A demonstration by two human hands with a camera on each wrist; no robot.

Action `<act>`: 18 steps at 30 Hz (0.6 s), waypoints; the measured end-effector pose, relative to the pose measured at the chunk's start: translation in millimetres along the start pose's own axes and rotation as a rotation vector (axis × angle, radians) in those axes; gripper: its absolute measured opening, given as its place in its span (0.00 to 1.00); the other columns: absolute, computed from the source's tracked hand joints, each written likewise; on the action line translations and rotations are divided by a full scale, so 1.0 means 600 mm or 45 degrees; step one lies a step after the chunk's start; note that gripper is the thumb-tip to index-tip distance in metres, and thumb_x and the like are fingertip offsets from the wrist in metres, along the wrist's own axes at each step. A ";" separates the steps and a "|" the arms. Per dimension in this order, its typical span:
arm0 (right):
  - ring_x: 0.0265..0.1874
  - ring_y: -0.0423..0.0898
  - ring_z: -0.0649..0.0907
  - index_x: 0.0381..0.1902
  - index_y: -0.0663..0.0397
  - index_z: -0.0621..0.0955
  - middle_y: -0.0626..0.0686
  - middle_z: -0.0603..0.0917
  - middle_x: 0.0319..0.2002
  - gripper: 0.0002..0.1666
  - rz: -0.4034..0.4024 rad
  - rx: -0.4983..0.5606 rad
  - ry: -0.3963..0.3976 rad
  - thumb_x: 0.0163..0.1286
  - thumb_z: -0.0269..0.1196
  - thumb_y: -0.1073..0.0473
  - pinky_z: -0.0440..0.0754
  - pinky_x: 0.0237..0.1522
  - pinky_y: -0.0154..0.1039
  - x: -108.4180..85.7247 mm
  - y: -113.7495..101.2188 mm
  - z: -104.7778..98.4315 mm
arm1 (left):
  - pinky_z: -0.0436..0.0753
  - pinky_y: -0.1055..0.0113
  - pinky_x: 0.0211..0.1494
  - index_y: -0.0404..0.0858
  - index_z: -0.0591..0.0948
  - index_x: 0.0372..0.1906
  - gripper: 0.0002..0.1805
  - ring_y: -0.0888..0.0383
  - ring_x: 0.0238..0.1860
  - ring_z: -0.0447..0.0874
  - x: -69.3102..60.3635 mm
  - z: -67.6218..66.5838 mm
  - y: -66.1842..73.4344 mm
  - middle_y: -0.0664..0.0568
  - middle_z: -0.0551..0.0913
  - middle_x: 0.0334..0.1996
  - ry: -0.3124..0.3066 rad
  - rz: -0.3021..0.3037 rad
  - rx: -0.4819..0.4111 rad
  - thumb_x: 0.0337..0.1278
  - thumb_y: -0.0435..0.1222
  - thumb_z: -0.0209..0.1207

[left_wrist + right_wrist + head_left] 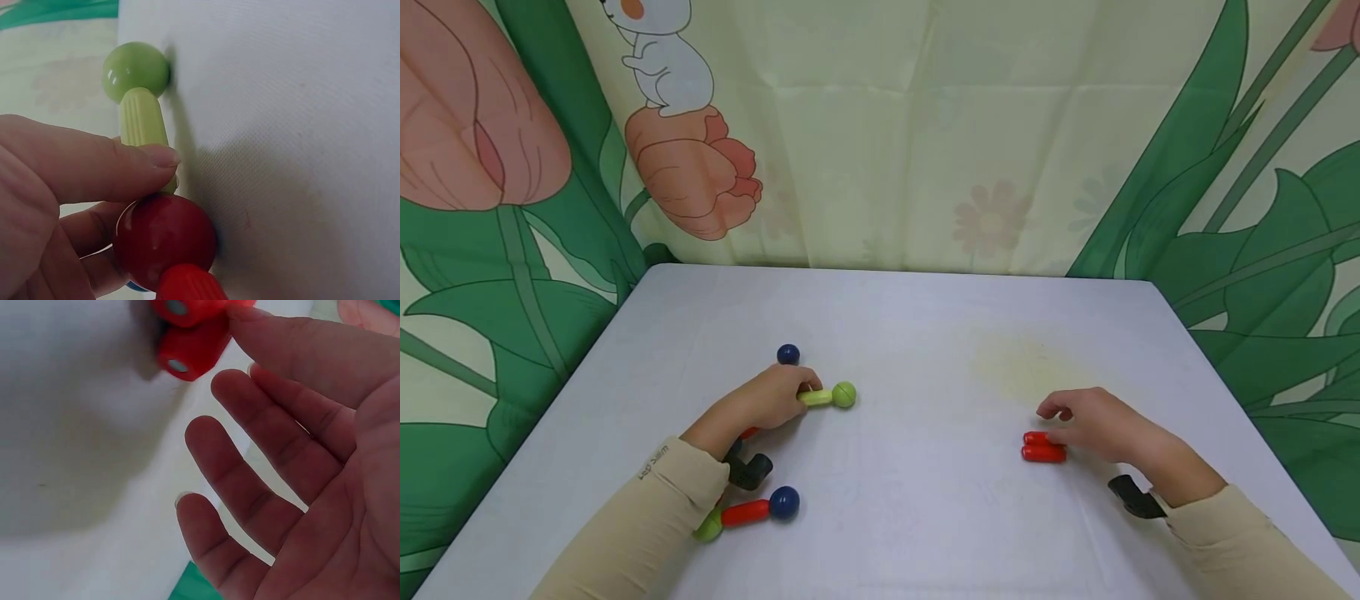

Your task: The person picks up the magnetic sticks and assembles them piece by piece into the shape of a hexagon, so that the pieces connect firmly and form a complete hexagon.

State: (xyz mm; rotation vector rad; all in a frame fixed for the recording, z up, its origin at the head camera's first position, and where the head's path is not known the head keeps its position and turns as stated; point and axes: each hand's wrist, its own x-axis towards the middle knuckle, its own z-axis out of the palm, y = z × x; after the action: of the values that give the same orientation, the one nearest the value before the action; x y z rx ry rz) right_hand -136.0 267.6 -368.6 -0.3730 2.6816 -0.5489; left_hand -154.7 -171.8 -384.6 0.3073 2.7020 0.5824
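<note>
My left hand (pixel 778 396) pinches a yellow-green stick (pixel 815 398) between thumb and fingers; a green ball (pixel 844 394) is at its far end and a dark red ball (pixel 165 237) at its near end, with a red stick (pixel 189 284) joined beyond. On the right, two red sticks (pixel 1043 453) lie side by side. My right hand (pixel 1101 425) has its thumb touching them, its other fingers loosely spread and holding nothing.
A blue ball (pixel 788 354) sits just beyond my left hand. Nearer me, a red stick (pixel 745 512) joins a blue ball (pixel 784 503) and a green ball (pixel 709 527), partly under the left sleeve. A patterned curtain (pixel 880 133) hangs behind the white table (pixel 910 517).
</note>
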 end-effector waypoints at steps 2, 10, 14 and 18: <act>0.43 0.54 0.78 0.50 0.56 0.83 0.54 0.82 0.43 0.17 0.000 -0.005 0.015 0.63 0.70 0.60 0.83 0.38 0.44 -0.002 0.004 0.003 | 0.80 0.55 0.55 0.38 0.83 0.54 0.18 0.52 0.42 0.77 0.000 0.000 0.001 0.48 0.81 0.40 0.000 0.002 0.005 0.59 0.25 0.61; 0.39 0.49 0.79 0.47 0.56 0.84 0.51 0.83 0.39 0.14 -0.019 -0.032 0.045 0.63 0.69 0.61 0.83 0.38 0.44 0.008 0.006 0.008 | 0.80 0.54 0.56 0.38 0.83 0.54 0.18 0.52 0.42 0.78 -0.001 -0.001 0.003 0.48 0.81 0.40 0.002 -0.002 0.006 0.59 0.25 0.61; 0.38 0.48 0.79 0.46 0.57 0.84 0.49 0.83 0.38 0.13 -0.017 -0.056 0.013 0.63 0.70 0.62 0.84 0.41 0.46 0.022 -0.003 0.006 | 0.80 0.54 0.56 0.38 0.83 0.54 0.18 0.52 0.42 0.78 -0.001 -0.001 0.004 0.48 0.82 0.41 0.002 -0.008 0.017 0.60 0.25 0.62; 0.37 0.49 0.79 0.46 0.56 0.85 0.50 0.83 0.38 0.12 -0.022 -0.098 -0.011 0.63 0.70 0.62 0.84 0.41 0.45 0.043 -0.016 0.005 | 0.80 0.54 0.57 0.38 0.83 0.55 0.18 0.52 0.43 0.78 0.001 0.000 0.004 0.48 0.82 0.41 0.004 -0.017 0.022 0.60 0.26 0.62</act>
State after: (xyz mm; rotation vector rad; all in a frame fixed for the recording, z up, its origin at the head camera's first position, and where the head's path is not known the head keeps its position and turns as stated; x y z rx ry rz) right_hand -156.1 249.8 -374.8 -0.4191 2.6996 -0.4487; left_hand -154.8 -169.4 -383.8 0.2934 2.7112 0.5561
